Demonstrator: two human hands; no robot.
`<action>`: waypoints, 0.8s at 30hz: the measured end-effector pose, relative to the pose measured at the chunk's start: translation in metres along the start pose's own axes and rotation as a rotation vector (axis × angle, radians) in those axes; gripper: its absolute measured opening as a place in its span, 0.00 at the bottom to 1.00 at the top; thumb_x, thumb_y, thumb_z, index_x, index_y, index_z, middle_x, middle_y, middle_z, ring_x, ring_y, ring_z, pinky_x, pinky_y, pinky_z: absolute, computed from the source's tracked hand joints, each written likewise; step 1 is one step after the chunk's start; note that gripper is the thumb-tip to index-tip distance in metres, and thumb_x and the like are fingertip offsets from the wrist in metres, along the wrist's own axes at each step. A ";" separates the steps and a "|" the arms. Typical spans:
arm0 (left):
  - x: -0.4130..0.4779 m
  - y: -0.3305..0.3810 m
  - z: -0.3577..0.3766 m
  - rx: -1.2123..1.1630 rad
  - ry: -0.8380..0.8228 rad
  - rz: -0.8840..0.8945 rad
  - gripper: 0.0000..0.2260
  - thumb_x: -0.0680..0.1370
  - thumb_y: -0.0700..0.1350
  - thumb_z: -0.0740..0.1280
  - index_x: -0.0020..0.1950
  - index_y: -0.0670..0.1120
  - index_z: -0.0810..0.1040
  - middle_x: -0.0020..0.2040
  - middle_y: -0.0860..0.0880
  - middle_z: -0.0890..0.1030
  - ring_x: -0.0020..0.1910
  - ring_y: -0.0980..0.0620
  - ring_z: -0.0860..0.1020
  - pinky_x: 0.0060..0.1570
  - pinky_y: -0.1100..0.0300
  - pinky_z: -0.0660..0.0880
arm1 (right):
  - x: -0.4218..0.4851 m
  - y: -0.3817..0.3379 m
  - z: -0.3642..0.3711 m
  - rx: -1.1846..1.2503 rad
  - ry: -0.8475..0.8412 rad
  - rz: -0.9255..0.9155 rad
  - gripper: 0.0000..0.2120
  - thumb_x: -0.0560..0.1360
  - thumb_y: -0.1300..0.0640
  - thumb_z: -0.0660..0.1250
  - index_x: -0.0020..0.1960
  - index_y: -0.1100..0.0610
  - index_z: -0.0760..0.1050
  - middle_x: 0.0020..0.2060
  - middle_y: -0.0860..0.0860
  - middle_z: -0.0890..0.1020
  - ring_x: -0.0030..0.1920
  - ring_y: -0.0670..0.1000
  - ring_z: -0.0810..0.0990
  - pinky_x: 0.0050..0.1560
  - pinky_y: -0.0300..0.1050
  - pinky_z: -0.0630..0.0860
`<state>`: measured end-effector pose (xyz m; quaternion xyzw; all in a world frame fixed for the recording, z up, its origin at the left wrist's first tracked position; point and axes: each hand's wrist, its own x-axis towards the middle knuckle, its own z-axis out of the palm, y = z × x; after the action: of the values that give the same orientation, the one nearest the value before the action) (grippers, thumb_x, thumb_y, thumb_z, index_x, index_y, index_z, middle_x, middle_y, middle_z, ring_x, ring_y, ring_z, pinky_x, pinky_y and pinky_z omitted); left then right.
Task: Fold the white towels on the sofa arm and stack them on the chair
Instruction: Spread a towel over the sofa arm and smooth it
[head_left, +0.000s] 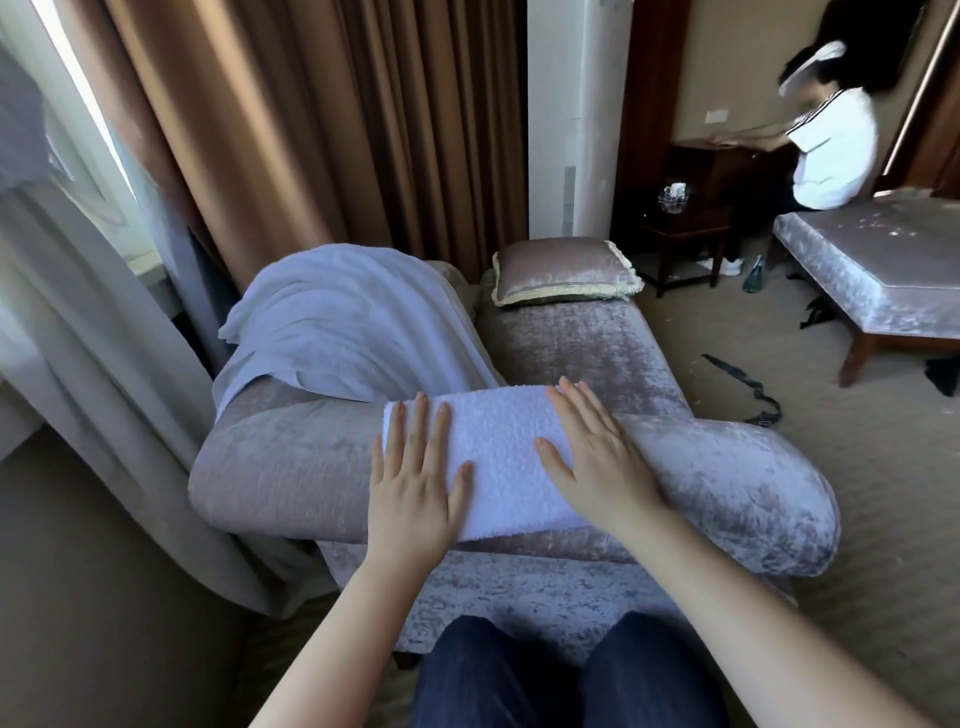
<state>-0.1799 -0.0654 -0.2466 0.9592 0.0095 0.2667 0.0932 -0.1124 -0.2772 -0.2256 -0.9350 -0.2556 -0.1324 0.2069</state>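
Note:
A small white towel (504, 452) lies folded into a narrow band across the grey velvet sofa arm (727, 483). My left hand (413, 478) lies flat on the towel's left end with straight fingers. Flat on its right end rests my right hand (592, 457), fingers spread. A larger white towel (343, 322) hangs loosely draped over the sofa's back at the far left, unfolded.
A fringed cushion (563, 270) sits at the far end of the sofa seat (582, 343). Brown curtains (322, 114) and a sheer curtain hang to the left. A velvet bench (883, 270) stands at the right, with a person (831, 145) beyond it by a dark side table (685, 228).

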 end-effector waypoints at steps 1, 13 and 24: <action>0.000 0.000 -0.001 -0.008 0.001 0.013 0.29 0.83 0.60 0.43 0.78 0.45 0.60 0.78 0.44 0.59 0.78 0.43 0.52 0.72 0.46 0.56 | 0.000 0.000 -0.001 0.008 -0.009 0.000 0.37 0.76 0.34 0.39 0.80 0.51 0.47 0.78 0.43 0.46 0.77 0.43 0.40 0.76 0.42 0.44; 0.041 -0.046 -0.073 -0.563 -0.356 -0.548 0.19 0.76 0.50 0.71 0.62 0.40 0.77 0.54 0.45 0.81 0.45 0.51 0.80 0.48 0.55 0.78 | 0.040 0.022 -0.061 0.615 -0.352 0.385 0.42 0.73 0.45 0.72 0.78 0.51 0.53 0.74 0.53 0.65 0.70 0.53 0.68 0.59 0.45 0.69; 0.089 -0.038 -0.099 -0.823 -0.557 -0.581 0.15 0.72 0.42 0.75 0.56 0.45 0.74 0.55 0.47 0.80 0.55 0.48 0.78 0.55 0.54 0.75 | 0.044 0.026 -0.104 0.750 -0.245 0.322 0.12 0.73 0.63 0.71 0.55 0.55 0.75 0.48 0.48 0.81 0.48 0.43 0.80 0.49 0.41 0.77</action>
<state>-0.1531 -0.0043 -0.1249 0.8360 0.1435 -0.0507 0.5272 -0.0767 -0.3269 -0.1269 -0.8318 -0.1593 0.1161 0.5189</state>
